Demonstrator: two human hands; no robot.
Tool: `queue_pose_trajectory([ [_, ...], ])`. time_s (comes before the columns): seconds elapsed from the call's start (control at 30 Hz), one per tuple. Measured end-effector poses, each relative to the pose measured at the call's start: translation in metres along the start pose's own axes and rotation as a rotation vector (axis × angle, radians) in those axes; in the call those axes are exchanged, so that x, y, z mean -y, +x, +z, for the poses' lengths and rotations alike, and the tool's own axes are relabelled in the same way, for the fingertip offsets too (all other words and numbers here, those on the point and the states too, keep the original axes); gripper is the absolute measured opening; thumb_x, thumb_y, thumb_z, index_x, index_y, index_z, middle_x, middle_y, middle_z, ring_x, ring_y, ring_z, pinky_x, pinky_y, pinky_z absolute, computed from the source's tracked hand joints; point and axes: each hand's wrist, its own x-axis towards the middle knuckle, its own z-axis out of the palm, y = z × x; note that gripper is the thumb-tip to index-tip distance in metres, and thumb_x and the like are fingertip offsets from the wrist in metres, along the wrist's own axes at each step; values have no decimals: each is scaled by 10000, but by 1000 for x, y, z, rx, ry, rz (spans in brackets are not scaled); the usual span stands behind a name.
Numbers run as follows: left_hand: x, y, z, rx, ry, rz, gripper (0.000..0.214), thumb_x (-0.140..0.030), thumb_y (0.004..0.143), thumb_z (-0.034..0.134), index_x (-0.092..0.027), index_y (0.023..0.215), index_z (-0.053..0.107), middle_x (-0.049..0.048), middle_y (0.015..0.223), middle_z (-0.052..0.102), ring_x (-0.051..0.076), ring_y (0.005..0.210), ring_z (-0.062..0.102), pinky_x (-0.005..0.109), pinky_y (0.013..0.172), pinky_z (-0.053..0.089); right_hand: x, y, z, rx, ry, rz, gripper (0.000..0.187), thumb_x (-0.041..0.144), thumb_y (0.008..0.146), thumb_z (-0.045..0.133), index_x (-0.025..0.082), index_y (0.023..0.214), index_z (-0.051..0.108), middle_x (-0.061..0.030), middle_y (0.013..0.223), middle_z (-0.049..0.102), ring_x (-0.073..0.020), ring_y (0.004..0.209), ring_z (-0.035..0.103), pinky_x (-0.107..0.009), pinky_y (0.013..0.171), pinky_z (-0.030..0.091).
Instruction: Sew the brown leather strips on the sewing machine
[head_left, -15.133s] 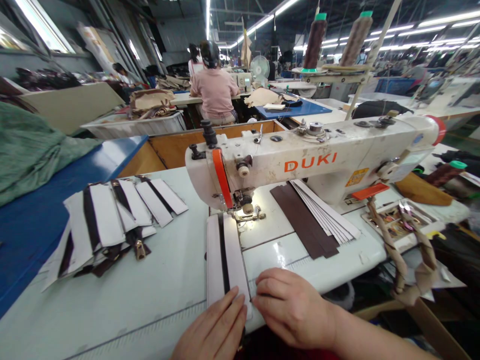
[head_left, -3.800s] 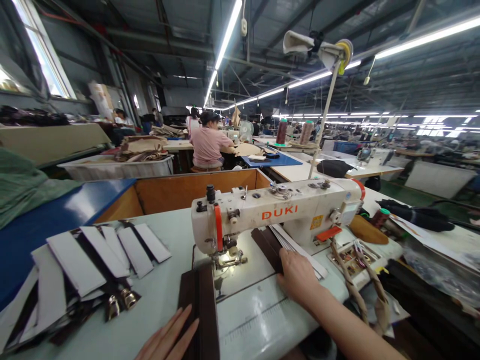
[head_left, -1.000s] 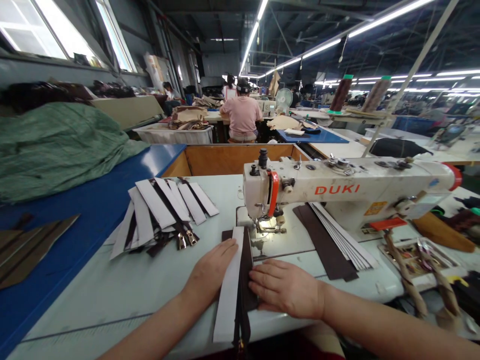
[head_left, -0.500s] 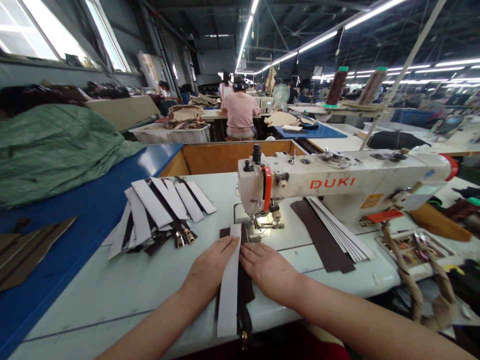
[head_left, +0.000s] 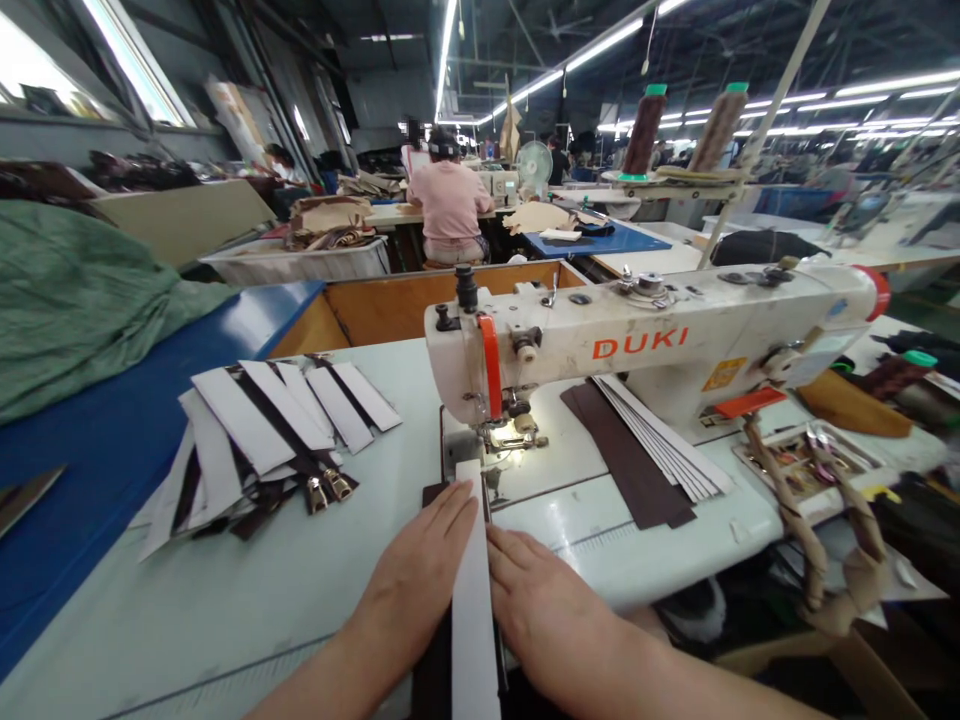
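Observation:
A white strip (head_left: 472, 580) lies on a dark brown piece (head_left: 433, 494) with a zipper, running from the table's near edge up to the presser foot (head_left: 510, 438) of the white DUKI sewing machine (head_left: 645, 340). My left hand (head_left: 420, 575) lies flat on the strip's left side, fingers stretched toward the needle. My right hand (head_left: 544, 610) presses flat on its right side, fingers extended. Both hands hold the layers down on the pale table (head_left: 247, 620).
A fanned pile of finished white-and-brown zipper pieces (head_left: 262, 440) lies left. A stack of brown and white strips (head_left: 645, 450) sits under the machine arm. A tray of small parts (head_left: 802, 460) is right. Green cloth (head_left: 75, 300) covers a blue bench. A person in pink (head_left: 448, 205) sits ahead.
Both hands have slid the strip forward, so its far end now reaches the presser foot. The view has shifted right and down.

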Motion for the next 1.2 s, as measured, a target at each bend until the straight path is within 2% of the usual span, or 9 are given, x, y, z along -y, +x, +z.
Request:
queue_pose_trajectory([
  [0.13, 2, 1, 1, 4, 9, 15, 402, -15, 833, 297, -11, 1118, 580, 221, 1190, 625, 251, 1113, 602, 361, 913, 508, 0, -3, 0, -17, 41, 3, 452, 202, 917, 453, 51, 1342, 456, -176, 1429, 412, -294, 1339, 327, -403, 1123, 276],
  [0.27, 3, 2, 2, 56, -10, 5, 455, -2, 814, 290, -48, 1163, 579, 180, 1232, 616, 235, 1152, 575, 365, 935, 501, -1, -4, -5, 3, 115, 15, 475, 267, 930, 461, 55, 1356, 445, -178, 1415, 433, -276, 1363, 292, -394, 1137, 251],
  [0.43, 4, 1, 7, 37, 9, 25, 467, 3, 809, 280, -43, 1159, 585, 177, 1233, 616, 232, 1147, 580, 360, 941, 498, -4, -2, -9, 19, 149, 24, 441, 284, 939, 444, 65, 1319, 493, -160, 1371, 494, -270, 1345, 329, -385, 1141, 244],
  [0.57, 3, 0, 8, 29, 27, 24, 482, 0, 814, 277, -58, 1199, 561, 167, 1270, 594, 227, 1175, 558, 367, 965, 481, -6, -1, -3, -7, 124, -2, 435, 247, 903, 475, 75, 1301, 505, -151, 1373, 493, -274, 1336, 340, -380, 1132, 257],
  [0.77, 3, 0, 7, 4, 95, 55, 447, -15, 836, 263, -27, 1143, 587, 191, 1220, 620, 238, 1147, 581, 359, 945, 490, -8, 0, 9, -44, 95, -18, 433, 267, 885, 488, 74, 1271, 522, -145, 1344, 517, -278, 1305, 373, -376, 1112, 294],
  [1.0, 5, -5, 16, 12, 46, 34, 482, -32, 823, 289, -66, 1230, 545, 159, 1287, 584, 235, 1197, 540, 378, 961, 484, -10, 3, 24, -123, 12, -9, 394, 259, 893, 493, 82, 1241, 548, -133, 1305, 555, -277, 1252, 437, -367, 1051, 381],
  [1.2, 6, -4, 14, -46, 52, 60, 448, -48, 843, 295, -43, 1204, 560, 176, 1257, 599, 236, 1189, 544, 354, 974, 471, -13, 5, 22, -100, 10, -43, 346, 195, 886, 496, 91, 1206, 576, -140, 1277, 581, -279, 1216, 473, -376, 997, 428],
])
